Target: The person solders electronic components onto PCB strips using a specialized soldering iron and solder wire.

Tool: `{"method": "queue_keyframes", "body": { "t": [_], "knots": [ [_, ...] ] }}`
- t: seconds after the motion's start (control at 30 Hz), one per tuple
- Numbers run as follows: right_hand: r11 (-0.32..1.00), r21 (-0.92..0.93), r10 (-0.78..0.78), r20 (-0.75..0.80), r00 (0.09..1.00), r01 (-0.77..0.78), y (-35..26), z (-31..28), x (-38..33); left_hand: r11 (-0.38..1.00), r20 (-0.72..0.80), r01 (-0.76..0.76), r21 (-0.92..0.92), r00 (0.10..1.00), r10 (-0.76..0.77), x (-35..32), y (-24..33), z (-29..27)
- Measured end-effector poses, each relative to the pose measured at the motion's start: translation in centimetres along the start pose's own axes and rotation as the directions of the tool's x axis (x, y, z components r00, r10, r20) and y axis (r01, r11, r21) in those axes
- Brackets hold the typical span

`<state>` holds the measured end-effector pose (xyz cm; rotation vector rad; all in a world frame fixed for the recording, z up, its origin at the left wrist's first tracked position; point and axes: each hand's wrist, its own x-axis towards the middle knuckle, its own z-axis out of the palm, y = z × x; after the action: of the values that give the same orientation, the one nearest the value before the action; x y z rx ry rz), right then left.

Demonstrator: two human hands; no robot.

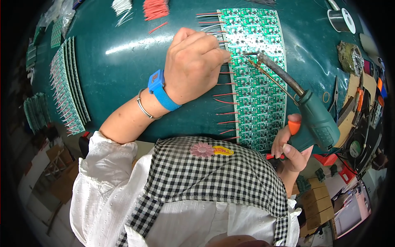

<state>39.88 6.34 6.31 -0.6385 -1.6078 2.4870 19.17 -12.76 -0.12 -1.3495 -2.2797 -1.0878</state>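
A long panel of green circuit boards (259,119) lies on the table in front of me, with short red and white wires (225,101) sticking out along its left edge. At that edge my left hand (195,61) is closed in a pinch, its fingertips over the board's rim; what they hold is hidden. My right hand (293,152) grips the handle of a dark green soldering gun (317,119) with an orange trigger (293,126). The gun's metal barrel points up and left, and its tip is over the panel, just right of my left fingertips.
Bundles of white wires (122,5) and red wires (155,9) lie at the far side. Wired board panels (68,88) stand stacked on the left. At the right are a solder spool (341,20), a foil-like lump (350,57), pliers (335,92) and cluttered tools.
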Motion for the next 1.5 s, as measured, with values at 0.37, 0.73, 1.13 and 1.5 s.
{"method": "queue_keyframes", "body": {
  "t": [0.37, 0.73, 1.13, 1.5],
  "knots": [
    [0.998, -0.004, 0.07, -0.006, 0.998, -0.07, 0.2, -0.7, -1.5, 0.999, 0.034, -0.018, -0.05, 0.999, 0.02, 0.2, 1.8, -1.5],
    [0.99, -0.013, 0.137, -0.023, 0.99, -0.137, 0.7, -1.0, -1.7, 0.998, 0.029, 0.016, -0.059, 0.999, -0.015, -0.6, 1.3, -0.3],
    [0.981, -0.082, 0.169, -0.088, 0.982, -0.176, 1.0, -0.9, -1.9, 0.998, 0.047, 0.022, -0.061, 0.999, -0.019, -0.5, 1.3, -0.4],
    [0.996, 0.07, 0.052, -0.005, 0.999, -0.051, 0.5, -0.5, -1.0, 0.997, 0.041, 0.026, -0.078, 0.999, -0.023, -0.4, 1.2, -0.4]
  ]
}}
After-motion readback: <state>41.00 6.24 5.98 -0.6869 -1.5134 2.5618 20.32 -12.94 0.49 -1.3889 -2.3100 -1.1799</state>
